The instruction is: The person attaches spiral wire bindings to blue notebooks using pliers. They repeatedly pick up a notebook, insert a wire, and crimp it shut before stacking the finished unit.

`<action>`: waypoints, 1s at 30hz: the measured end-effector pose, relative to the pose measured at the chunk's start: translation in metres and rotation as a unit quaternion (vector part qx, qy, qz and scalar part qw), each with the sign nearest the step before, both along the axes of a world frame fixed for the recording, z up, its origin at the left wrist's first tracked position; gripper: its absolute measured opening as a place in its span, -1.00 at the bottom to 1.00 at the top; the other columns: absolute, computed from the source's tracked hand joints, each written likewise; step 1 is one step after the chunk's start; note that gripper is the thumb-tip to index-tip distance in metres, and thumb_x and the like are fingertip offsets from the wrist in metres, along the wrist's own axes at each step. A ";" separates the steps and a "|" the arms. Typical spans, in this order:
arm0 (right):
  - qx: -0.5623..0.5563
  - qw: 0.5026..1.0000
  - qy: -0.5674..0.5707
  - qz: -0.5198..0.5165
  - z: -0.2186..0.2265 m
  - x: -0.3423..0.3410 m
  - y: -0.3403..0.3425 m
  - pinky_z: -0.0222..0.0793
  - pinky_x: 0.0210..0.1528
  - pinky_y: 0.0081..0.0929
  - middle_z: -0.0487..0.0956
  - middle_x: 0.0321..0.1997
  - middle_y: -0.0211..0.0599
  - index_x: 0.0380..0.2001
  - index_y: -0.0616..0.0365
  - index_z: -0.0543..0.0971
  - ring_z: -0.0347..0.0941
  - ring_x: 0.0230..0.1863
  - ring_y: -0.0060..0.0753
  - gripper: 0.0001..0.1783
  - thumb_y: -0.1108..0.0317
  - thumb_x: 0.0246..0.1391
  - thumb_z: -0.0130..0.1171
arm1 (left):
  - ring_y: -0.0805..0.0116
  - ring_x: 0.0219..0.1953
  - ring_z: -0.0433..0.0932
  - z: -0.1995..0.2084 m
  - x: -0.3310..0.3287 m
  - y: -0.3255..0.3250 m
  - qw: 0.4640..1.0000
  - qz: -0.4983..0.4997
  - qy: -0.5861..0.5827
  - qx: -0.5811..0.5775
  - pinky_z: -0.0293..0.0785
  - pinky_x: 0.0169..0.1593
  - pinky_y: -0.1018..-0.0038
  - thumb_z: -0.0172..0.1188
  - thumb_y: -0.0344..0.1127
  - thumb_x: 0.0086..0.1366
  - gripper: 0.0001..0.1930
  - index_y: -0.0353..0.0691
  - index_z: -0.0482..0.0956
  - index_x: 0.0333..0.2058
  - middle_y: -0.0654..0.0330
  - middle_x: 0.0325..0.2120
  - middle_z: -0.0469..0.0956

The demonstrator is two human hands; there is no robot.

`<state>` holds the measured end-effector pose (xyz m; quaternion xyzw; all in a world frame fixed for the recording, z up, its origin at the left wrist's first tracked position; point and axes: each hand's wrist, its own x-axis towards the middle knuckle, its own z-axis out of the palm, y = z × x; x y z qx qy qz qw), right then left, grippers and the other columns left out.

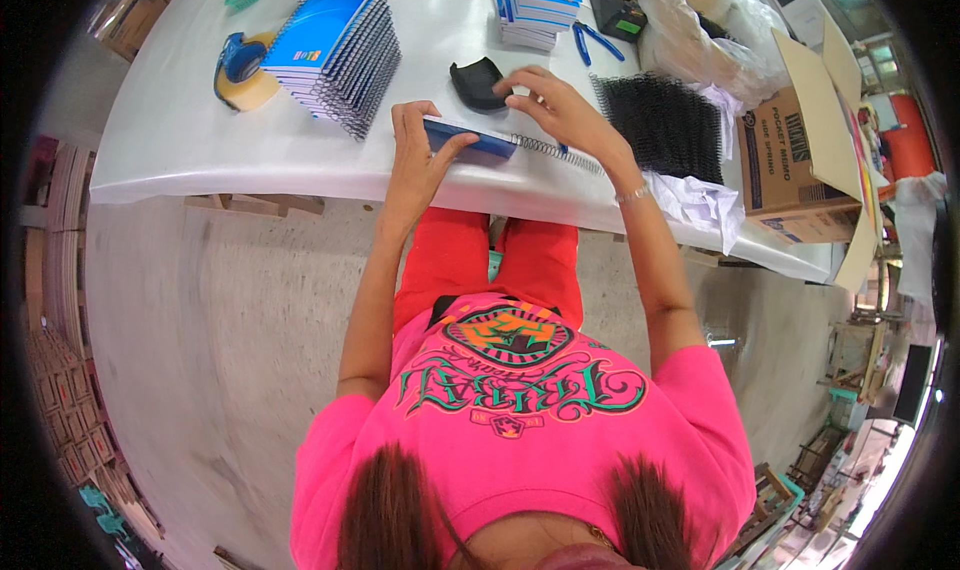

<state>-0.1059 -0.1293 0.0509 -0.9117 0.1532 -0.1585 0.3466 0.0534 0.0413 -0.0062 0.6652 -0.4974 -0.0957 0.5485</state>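
My left hand (415, 155) is closed around a small blue notebook (480, 145) near the table's front edge, its thumb on the cover. A spiral binding coil (560, 153) sticks out from the notebook's right end. Just above that end hovers my right hand (560, 110), its fingertips slightly blurred, thumb and forefinger apart with nothing visible between them. Behind the notebook, close to those fingertips, lies a curved black piece (478, 85). To the right of my right hand is a heap of black spiral coils (665, 125).
Stacked spiral notebooks (325, 45) stand at the left beside a tape dispenser (243, 70). Another notebook stack (535, 10) is at the back, near blue-handled pliers (598, 45). An open cardboard box (800, 160) and crumpled paper (695, 205) occupy the right side.
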 end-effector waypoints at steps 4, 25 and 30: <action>-0.118 0.993 0.014 0.014 -0.026 0.025 -0.014 0.24 0.25 -0.26 0.43 0.20 -0.15 0.06 0.12 0.52 0.31 0.19 -0.01 -0.59 0.24 0.17 0.21 | 0.15 -0.08 0.25 0.001 0.008 0.004 1.000 -0.013 -0.023 -0.002 0.21 0.09 0.34 0.42 -0.11 0.10 -0.40 -0.34 0.25 -0.12 0.07 -0.21 0.20; -0.107 0.989 -0.040 -0.097 -0.030 -0.017 0.009 0.37 -0.14 -0.19 0.53 -0.24 -0.03 -0.15 0.22 0.57 0.47 -0.18 0.11 -0.72 0.36 0.06 0.24 | 0.26 -0.07 0.32 -0.016 0.032 -0.007 0.997 -0.060 0.027 -0.035 0.30 0.01 0.42 0.63 -0.07 -0.25 -0.16 -0.21 0.29 -0.05 0.18 -0.17 0.25; 0.069 0.991 0.080 -0.077 -0.011 -0.028 0.014 0.37 -0.09 -0.36 0.54 -0.17 -0.15 -0.17 0.22 0.54 0.49 -0.18 -0.22 -0.73 0.24 0.21 0.18 | 0.25 -0.04 0.32 -0.015 0.032 -0.012 0.997 -0.061 0.038 -0.023 0.31 0.03 0.40 0.64 -0.03 -0.28 -0.12 -0.20 0.29 -0.04 0.18 -0.13 0.27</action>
